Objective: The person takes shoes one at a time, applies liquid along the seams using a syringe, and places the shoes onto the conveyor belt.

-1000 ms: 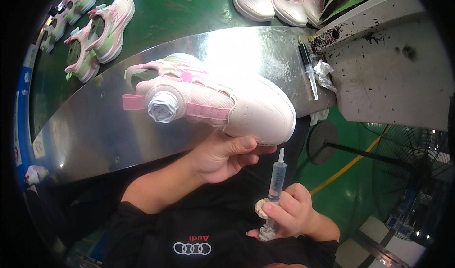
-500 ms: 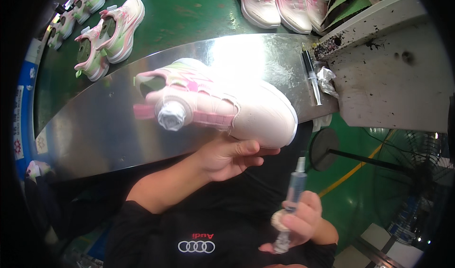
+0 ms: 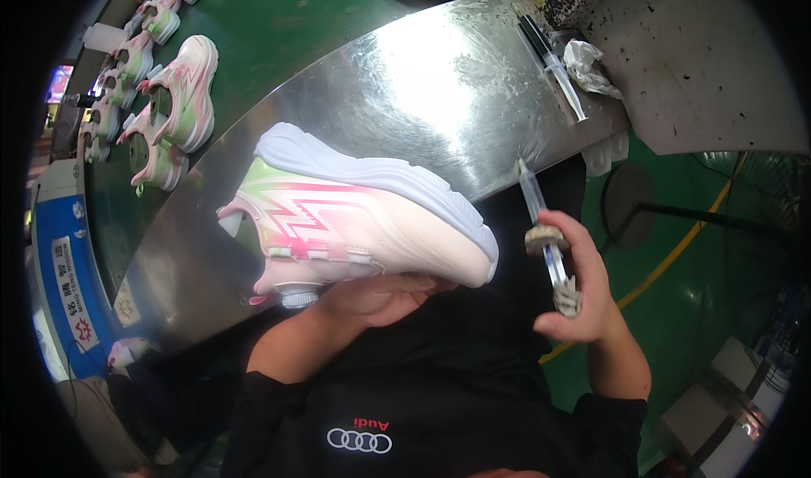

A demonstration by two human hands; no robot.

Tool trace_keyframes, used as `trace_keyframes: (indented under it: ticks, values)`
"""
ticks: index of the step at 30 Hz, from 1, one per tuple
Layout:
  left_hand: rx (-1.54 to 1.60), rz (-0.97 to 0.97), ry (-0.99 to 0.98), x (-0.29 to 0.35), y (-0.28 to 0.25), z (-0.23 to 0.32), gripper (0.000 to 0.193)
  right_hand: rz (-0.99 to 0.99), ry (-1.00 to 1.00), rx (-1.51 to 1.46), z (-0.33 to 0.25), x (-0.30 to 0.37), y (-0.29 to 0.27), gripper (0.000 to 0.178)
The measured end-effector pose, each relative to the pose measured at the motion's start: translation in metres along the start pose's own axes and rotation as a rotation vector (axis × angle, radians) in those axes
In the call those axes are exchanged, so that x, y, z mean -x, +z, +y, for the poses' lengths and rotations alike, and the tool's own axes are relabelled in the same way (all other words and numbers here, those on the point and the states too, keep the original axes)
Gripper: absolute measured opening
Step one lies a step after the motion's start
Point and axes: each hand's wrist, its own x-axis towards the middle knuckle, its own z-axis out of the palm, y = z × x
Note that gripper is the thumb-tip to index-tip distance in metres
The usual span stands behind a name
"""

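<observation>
My left hand (image 3: 384, 300) grips a pink, white and green sneaker (image 3: 338, 216) from below, near its toe. The shoe is tilted on its side, so its white sole edge faces up and away and its round lace dial points toward me. Part of my left hand's grip is hidden behind the upper. To the right, my right hand (image 3: 583, 279) is closed round a clear syringe (image 3: 536, 199), with the tip pointing up toward the metal table. A thick pale wrapping surrounds the syringe at its flange, and its plunger end is wrapped too.
A metal work table (image 3: 355, 81) curves beneath the shoe. Another syringe (image 3: 553, 68) and crumpled white paper (image 3: 591, 65) lie at its far right, beside a stained machine panel (image 3: 701, 72). More sneakers (image 3: 190, 89) stand on the green surface (image 3: 279, 21) at left.
The sneaker has rolled in my left hand, from dial and laces facing up to its side and sole edge showing. My right hand has lifted the syringe up and rightward.
</observation>
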Motion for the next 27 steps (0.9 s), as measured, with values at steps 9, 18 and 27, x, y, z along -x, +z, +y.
trace_keyframes:
  ticks: [9, 18, 27]
  values:
    - [0.058, 0.098, -0.008, 0.006, 0.0, -0.003, 0.067, -0.195, -0.246, -0.252, -0.047, 0.044, 0.004, 0.075]
    - [0.062, 0.197, 0.094, 0.007, 0.004, -0.011, 0.066, -0.201, -0.295, -0.162, -0.045, 0.044, 0.01, 0.071]
    - [0.007, 0.213, 0.02, 0.01, 0.004, -0.005, 0.062, -0.194, -0.273, -0.115, -0.048, 0.044, 0.013, 0.066]
